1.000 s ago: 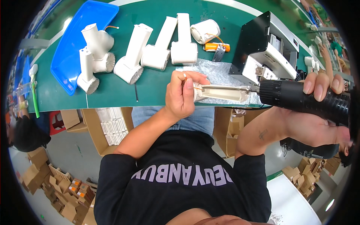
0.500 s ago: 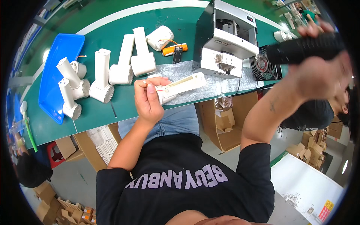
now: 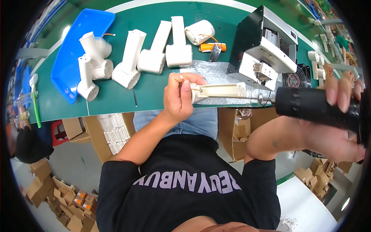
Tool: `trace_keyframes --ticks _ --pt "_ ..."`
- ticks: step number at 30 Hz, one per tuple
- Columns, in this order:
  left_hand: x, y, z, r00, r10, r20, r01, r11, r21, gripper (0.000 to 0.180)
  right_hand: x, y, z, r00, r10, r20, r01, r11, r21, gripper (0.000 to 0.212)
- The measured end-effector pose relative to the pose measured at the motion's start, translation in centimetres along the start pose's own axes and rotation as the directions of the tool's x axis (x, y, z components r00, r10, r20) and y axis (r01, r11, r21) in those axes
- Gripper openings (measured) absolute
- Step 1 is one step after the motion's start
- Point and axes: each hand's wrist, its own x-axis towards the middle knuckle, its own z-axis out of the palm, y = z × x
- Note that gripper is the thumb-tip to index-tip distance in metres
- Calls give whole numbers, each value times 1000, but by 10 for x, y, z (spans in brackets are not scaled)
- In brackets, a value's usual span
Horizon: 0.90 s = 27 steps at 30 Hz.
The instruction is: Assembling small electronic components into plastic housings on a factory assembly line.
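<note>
My left hand (image 3: 178, 98) grips the round end of a long white plastic housing (image 3: 222, 91) and holds it flat over a silvery foam sheet (image 3: 216, 75) on the green bench (image 3: 116, 98). My right hand (image 3: 340, 127) is wrapped around a black electric screwdriver (image 3: 315, 108). The driver lies level, and its bit tip (image 3: 262, 101) points at the right end of the housing, just short of it. Thin orange wires show at the housing's left end, by my thumb.
Three finished white housings (image 3: 152, 50) lie in a row behind the foam, more in a blue tray (image 3: 71, 50) at left. A white cylinder and orange battery (image 3: 210, 47) sit beside a black-and-white screw feeder box (image 3: 266, 46). Cardboard boxes (image 3: 94, 135) stand under the bench.
My right hand has come back down from the upper right with the screwdriver, and its bit is now level beside the housing. The housing has turned from tilted to flat.
</note>
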Motion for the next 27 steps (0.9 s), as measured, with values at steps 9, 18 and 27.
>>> trace_keyframes --ticks 9,18,27 --pt "-2 1 0 1000 -18 -9 17 999 -26 10 -16 23 8 999 42 12 -42 997 58 71" --pt "-1 1 -2 999 -14 -32 15 1000 27 8 -30 29 8 998 40 42 -43 996 76 75" --pt "0 1 1 993 -104 -60 104 995 -6 7 -28 18 5 988 -25 -150 7 993 -119 82"
